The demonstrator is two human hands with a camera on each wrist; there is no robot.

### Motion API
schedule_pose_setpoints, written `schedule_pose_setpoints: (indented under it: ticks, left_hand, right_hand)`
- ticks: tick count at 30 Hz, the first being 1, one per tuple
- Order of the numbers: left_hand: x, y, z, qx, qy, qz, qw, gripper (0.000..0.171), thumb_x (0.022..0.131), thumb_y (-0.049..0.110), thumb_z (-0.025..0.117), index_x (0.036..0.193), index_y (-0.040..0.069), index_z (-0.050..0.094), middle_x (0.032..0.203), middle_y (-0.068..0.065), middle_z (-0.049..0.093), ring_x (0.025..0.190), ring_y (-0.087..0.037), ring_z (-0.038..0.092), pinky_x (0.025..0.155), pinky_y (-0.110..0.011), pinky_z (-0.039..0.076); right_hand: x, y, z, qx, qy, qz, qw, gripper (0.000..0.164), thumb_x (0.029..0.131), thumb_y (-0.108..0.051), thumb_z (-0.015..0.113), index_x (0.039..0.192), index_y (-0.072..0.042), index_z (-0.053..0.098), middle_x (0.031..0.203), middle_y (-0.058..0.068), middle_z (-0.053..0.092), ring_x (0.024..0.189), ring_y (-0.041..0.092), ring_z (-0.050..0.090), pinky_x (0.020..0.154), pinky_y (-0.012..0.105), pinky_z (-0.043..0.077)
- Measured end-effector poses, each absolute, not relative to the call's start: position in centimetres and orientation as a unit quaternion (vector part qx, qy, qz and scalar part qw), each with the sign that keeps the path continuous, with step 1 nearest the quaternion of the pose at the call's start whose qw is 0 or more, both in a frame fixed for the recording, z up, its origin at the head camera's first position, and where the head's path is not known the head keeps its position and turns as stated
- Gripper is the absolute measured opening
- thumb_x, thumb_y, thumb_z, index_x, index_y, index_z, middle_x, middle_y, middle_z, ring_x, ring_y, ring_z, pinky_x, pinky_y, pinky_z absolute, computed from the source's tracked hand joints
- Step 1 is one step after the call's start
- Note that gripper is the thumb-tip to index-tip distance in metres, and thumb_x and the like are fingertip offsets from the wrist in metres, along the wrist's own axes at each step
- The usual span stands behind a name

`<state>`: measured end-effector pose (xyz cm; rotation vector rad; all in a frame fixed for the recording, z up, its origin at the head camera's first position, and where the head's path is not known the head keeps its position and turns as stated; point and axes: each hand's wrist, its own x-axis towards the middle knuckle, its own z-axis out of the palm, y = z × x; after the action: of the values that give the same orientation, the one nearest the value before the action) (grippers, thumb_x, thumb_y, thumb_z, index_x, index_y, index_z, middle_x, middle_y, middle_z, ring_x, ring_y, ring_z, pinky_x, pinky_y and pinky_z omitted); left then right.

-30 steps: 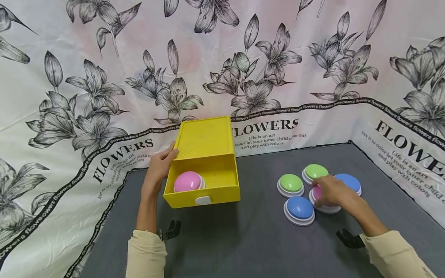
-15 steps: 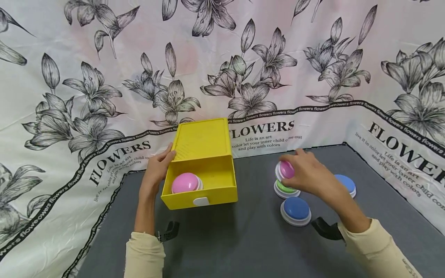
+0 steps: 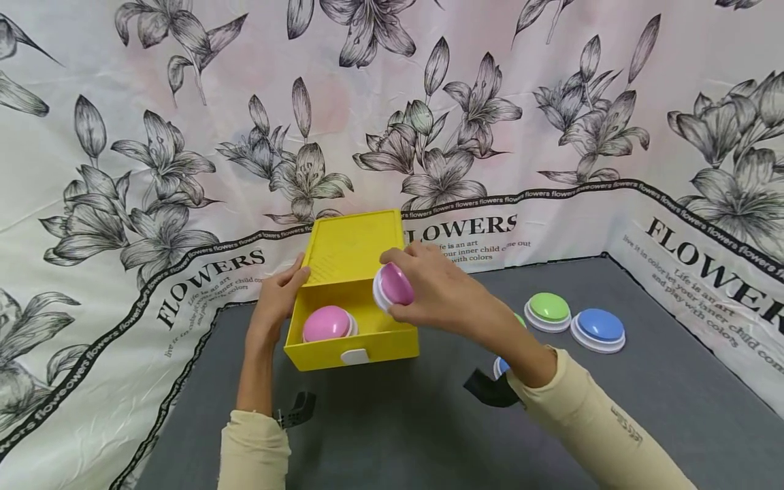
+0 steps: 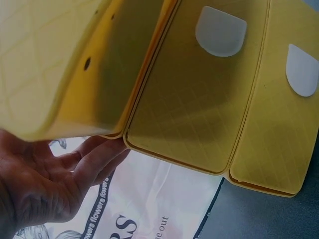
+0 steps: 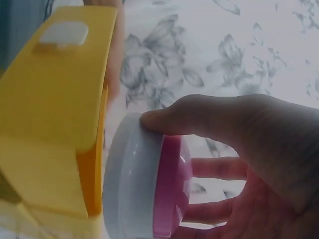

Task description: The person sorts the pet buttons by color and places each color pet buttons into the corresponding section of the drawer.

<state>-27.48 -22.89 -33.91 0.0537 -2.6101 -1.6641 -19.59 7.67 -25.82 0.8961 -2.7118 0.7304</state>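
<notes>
smoothly domed, glossy pink button (image 3: 397, 284) in the right hand (image 3: 442, 289)

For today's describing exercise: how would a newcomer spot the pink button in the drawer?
Find the yellow box, then its open drawer. The button sits inside, toward the left, domed and pink. No hand holds it; the right hand holds the other pink button.

Wears cream left sleeve (image 3: 255, 449), ending above wrist; matching right sleeve (image 3: 588, 412), with small grey marking (image 3: 626, 425) on forearm. Carries black left wristpiece (image 3: 300, 410); also black right wristpiece (image 3: 490, 390).
</notes>
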Motion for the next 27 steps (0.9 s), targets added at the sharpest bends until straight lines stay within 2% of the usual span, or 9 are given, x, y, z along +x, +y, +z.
schedule_pose_setpoints:
  ticks: [4,10,13,15,17,20,23,25,27]
  left_hand:
    - [-27.5,-22.9,-33.9,0.014,-0.841,-0.541,0.019,0.059,0.104,0.055,0.055,0.158,0.036,0.040,0.167,0.005,0.039,0.063,-0.004,0.050,0.057,-0.019,0.046]
    - [-27.6,-23.0,-33.9,0.016,-0.843,-0.537,0.028,0.058,0.104,0.055,0.055,0.157,0.036,0.041,0.166,0.005,0.041,0.065,-0.007,0.047,0.057,-0.021,0.044]
    - [-27.6,-23.1,-33.9,0.013,-0.842,-0.538,0.027,0.059,0.105,0.055,0.055,0.158,0.035,0.040,0.167,0.007,0.039,0.083,-0.007,0.057,0.060,-0.020,0.047]
    - [-27.6,-23.1,-34.0,0.012,-0.839,-0.543,0.023,0.059,0.105,0.055,0.055,0.158,0.035,0.040,0.167,0.010,0.038,0.098,-0.014,0.062,0.063,-0.019,0.049]
    - [-27.6,-23.1,-34.0,0.009,-0.838,-0.546,0.021,0.060,0.105,0.055,0.055,0.158,0.033,0.039,0.168,0.013,0.035,0.121,-0.019,0.058,0.066,-0.018,0.050]
    - [-27.5,-23.1,-34.0,0.008,-0.836,-0.548,0.022,0.060,0.105,0.055,0.055,0.159,0.033,0.039,0.168,0.013,0.035,0.130,-0.025,0.056,0.068,-0.018,0.051]
    - [-27.4,-23.2,-34.0,0.008,-0.841,-0.541,0.026,0.060,0.105,0.056,0.054,0.159,0.033,0.039,0.168,0.011,0.036,0.121,-0.020,0.059,0.067,-0.018,0.051]
    - [-27.3,-23.2,-33.9,0.010,-0.844,-0.536,0.026,0.060,0.105,0.056,0.054,0.158,0.034,0.039,0.167,0.010,0.037,0.102,-0.013,0.062,0.064,-0.020,0.049]
    - [-27.3,-23.1,-34.0,0.009,-0.846,-0.533,0.027,0.060,0.104,0.056,0.054,0.158,0.034,0.040,0.167,0.008,0.039,0.079,-0.009,0.055,0.059,-0.020,0.045]
  right_hand:
    - [-20.1,5.8,-25.7,0.324,-0.913,0.239,0.066,0.057,0.086,-0.022,0.084,0.137,-0.009,0.064,0.122,0.016,0.065,0.109,0.030,0.057,0.082,0.032,0.061]
    - [-20.8,3.9,-25.9,0.343,-0.917,0.205,0.007,0.050,0.088,-0.025,0.084,0.132,-0.009,0.067,0.116,0.012,0.066,0.101,0.023,0.058,0.079,0.027,0.058]
    - [-21.3,3.4,-26.2,0.341,-0.923,0.174,-0.017,0.043,0.088,-0.026,0.084,0.125,-0.009,0.071,0.109,0.008,0.068,0.098,0.020,0.057,0.079,0.027,0.056]
    - [-21.6,3.2,-26.3,0.339,-0.927,0.160,-0.027,0.039,0.088,-0.027,0.084,0.120,-0.009,0.073,0.105,0.006,0.069,0.097,0.019,0.057,0.079,0.028,0.055]
    - [-21.8,2.9,-26.5,0.333,-0.930,0.150,-0.029,0.033,0.088,-0.027,0.084,0.115,-0.010,0.076,0.100,0.004,0.070,0.095,0.019,0.057,0.078,0.029,0.055]
    - [-22.2,2.4,-27.0,0.319,-0.936,0.147,-0.030,0.022,0.089,-0.024,0.083,0.105,-0.010,0.077,0.090,0.002,0.067,0.087,0.019,0.057,0.072,0.028,0.051]
    - [-22.5,2.0,-27.6,0.311,-0.940,0.138,-0.037,0.013,0.092,-0.020,0.079,0.097,-0.008,0.075,0.078,0.002,0.059,0.074,0.018,0.053,0.062,0.026,0.044]
    - [-22.7,1.8,-27.9,0.308,-0.942,0.127,-0.042,0.012,0.093,-0.019,0.077,0.095,-0.008,0.074,0.076,0.001,0.057,0.069,0.017,0.052,0.059,0.024,0.041]
    - [-22.8,1.7,-28.0,0.308,-0.943,0.119,-0.046,0.012,0.094,-0.019,0.077,0.096,-0.008,0.075,0.075,0.001,0.058,0.067,0.016,0.052,0.058,0.024,0.040]
